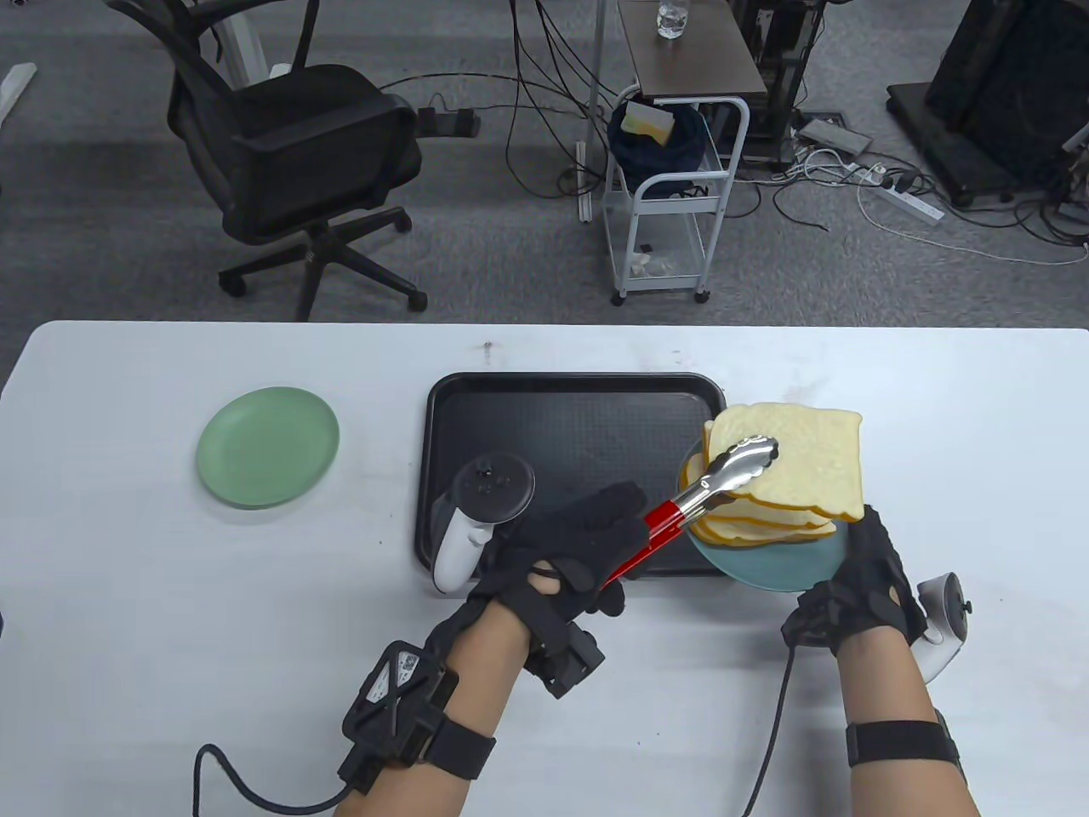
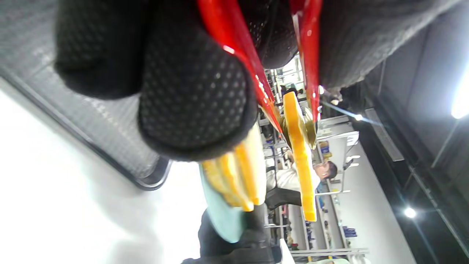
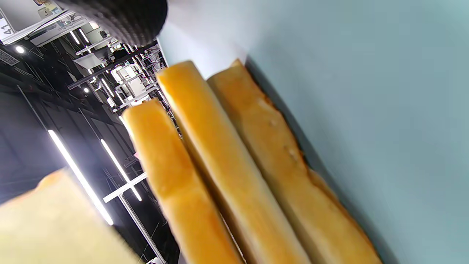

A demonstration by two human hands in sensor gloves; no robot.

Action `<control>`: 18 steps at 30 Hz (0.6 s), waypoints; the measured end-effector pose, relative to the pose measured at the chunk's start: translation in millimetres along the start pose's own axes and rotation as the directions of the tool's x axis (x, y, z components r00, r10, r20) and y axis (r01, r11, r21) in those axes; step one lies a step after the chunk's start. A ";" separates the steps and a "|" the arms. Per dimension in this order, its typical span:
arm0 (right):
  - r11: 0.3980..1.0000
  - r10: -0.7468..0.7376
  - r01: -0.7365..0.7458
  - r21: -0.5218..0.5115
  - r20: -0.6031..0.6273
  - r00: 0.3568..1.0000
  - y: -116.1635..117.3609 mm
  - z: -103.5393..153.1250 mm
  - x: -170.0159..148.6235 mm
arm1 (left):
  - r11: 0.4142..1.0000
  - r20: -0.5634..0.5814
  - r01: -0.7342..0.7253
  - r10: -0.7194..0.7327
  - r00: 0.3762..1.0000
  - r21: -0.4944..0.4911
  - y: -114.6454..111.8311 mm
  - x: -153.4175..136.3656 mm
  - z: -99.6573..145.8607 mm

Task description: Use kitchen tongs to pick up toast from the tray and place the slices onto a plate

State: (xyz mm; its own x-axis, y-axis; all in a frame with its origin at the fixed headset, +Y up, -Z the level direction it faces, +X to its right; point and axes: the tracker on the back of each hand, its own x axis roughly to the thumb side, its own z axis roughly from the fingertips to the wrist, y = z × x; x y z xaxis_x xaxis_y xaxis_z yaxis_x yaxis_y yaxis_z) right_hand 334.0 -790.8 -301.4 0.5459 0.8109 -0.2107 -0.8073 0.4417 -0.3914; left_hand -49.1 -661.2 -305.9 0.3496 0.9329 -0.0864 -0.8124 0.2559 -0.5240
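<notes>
Standing on grey carpet, white table (image 1: 170,596) bears black tray (image 1: 561,408).

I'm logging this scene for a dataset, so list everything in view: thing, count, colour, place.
toast in tongs: one, pale, above the stack
stacked toast: three, golden crusts, on blue plate
blue plate: one, light blue, held over tray's right edge
tongs: one, steel with red handles
tray: one, black, table centre
green plate: one, table left
table: one, white
office chair: one, black, floor
cart: one, white, floor
left hand: grips tongs
right hand: holds blue plate
</notes>
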 end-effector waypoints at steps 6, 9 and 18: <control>0.999 0.031 -0.031 -0.016 0.011 0.999 -1.5 -0.7 1.2 | 0.998 -0.043 0.071 -0.071 0.997 -0.001 -5.0 -12.0 -1.4; 0.999 0.037 -0.037 -0.030 0.012 0.999 -1.9 -0.4 0.2 | 0.997 -0.038 0.080 -0.079 0.996 0.021 1.4 -10.2 3.4; 0.999 0.018 -0.018 -0.039 0.013 1.000 -2.5 0.1 0.8 | 0.976 -0.086 0.093 -0.077 0.993 0.196 68.4 -3.6 38.1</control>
State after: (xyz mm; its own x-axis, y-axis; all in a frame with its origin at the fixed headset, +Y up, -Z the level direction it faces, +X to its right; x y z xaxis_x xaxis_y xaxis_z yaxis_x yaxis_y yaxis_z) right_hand 336.4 -791.2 -300.4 0.5279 0.8240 -0.2059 -0.8074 0.4117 -0.4226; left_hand -123.7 -637.4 -309.1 0.4498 0.8852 -0.1182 -0.8522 0.3859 -0.3533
